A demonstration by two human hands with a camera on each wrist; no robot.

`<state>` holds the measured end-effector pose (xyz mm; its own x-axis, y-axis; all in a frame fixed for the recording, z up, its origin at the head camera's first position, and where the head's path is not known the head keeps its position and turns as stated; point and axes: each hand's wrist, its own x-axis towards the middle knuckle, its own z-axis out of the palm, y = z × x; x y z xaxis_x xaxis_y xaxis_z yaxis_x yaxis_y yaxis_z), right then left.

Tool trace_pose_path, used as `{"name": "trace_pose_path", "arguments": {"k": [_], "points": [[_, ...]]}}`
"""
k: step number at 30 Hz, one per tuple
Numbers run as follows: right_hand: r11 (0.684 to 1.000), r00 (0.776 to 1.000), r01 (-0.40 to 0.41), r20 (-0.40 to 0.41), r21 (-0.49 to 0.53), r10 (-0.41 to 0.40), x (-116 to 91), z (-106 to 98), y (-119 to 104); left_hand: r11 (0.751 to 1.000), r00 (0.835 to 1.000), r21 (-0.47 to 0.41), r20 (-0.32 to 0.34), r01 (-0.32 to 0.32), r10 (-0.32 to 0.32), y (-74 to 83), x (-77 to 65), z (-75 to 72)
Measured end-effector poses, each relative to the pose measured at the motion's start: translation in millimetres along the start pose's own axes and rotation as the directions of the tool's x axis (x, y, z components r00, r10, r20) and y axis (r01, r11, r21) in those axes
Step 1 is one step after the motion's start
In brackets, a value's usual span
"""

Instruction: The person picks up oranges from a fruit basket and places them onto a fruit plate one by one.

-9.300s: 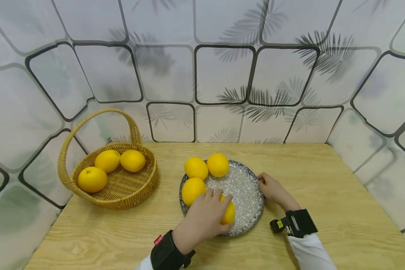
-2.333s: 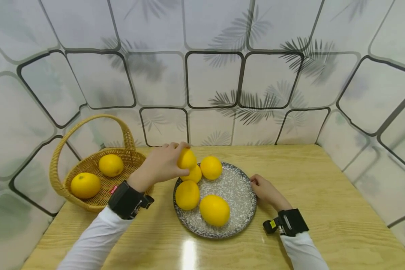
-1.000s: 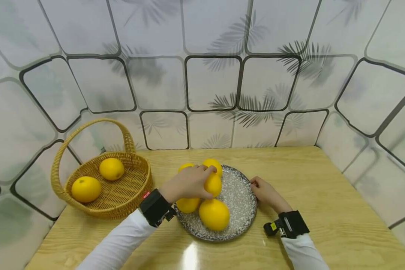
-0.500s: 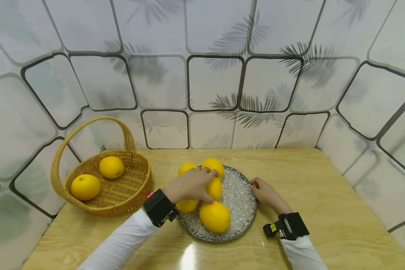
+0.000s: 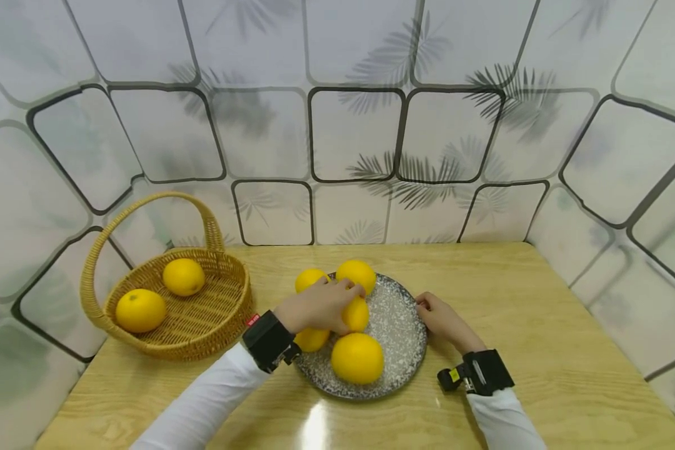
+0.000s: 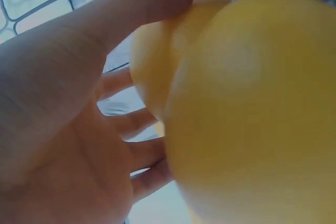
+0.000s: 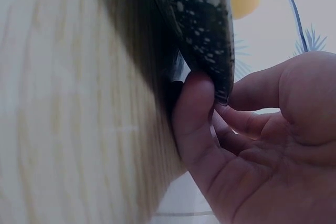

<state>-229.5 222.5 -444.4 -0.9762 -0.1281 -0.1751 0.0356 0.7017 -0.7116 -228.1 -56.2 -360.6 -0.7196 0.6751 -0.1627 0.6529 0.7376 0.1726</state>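
Several yellow oranges lie on a round speckled grey plate (image 5: 399,331). My left hand (image 5: 317,306) holds one orange (image 5: 357,314) at the middle of this cluster, its fingers over the top and far side. In the left wrist view, my thumb and fingers curve around that orange (image 6: 149,51), while a nearer orange (image 6: 257,103) fills much of the picture. Just in front of the held one sits a larger-looking orange (image 5: 357,358); another orange (image 5: 357,275) is behind it. My right hand (image 5: 443,319) pinches the plate's right rim, the thumb and fingers on opposite faces (image 7: 205,35).
To the left stands a wicker basket (image 5: 225,331) with a tall arched handle (image 5: 140,206). Two oranges lie inside, a front one (image 5: 141,310) and a back one (image 5: 184,277). Patterned cloth walls (image 5: 357,137) close off the wooden table (image 5: 478,269) at the back and sides.
The basket held three oranges earlier and now holds two. My left hand has carried an orange rightward and down into the plate's cluster. My right hand has stayed at the rim.
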Motion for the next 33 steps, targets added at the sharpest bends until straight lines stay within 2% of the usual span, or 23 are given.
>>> {"name": "trace_pose_path", "arguments": {"k": [5, 13, 23, 33], "points": [[1.000, 1.000, -0.002, 0.003, 0.004, 0.002, -0.1, -0.6, 0.2, 1.000, 1.000, 0.022, 0.022, 0.021, -0.021, 1.8, 0.0, -2.0], [0.998, 0.998, 0.055, -0.016, -0.031, -0.055, 2.8, -1.5, 2.0, 0.997, 0.997, 0.049, 0.021, 0.068, -0.069, 6.0, -3.6, -11.3], [0.999, 1.000, 0.022, 0.001, -0.027, -0.022, 2.0, 0.5, 3.2, 0.997, 0.997, 0.010, 0.025, 0.076, -0.076, 6.7, -6.7, -12.1], [0.998, 0.999, 0.043, -0.013, -0.041, -0.044, 4.3, -1.1, 3.4, 0.997, 0.997, -0.007, 0.015, 0.074, -0.074, 6.0, -5.9, -11.4]]}}
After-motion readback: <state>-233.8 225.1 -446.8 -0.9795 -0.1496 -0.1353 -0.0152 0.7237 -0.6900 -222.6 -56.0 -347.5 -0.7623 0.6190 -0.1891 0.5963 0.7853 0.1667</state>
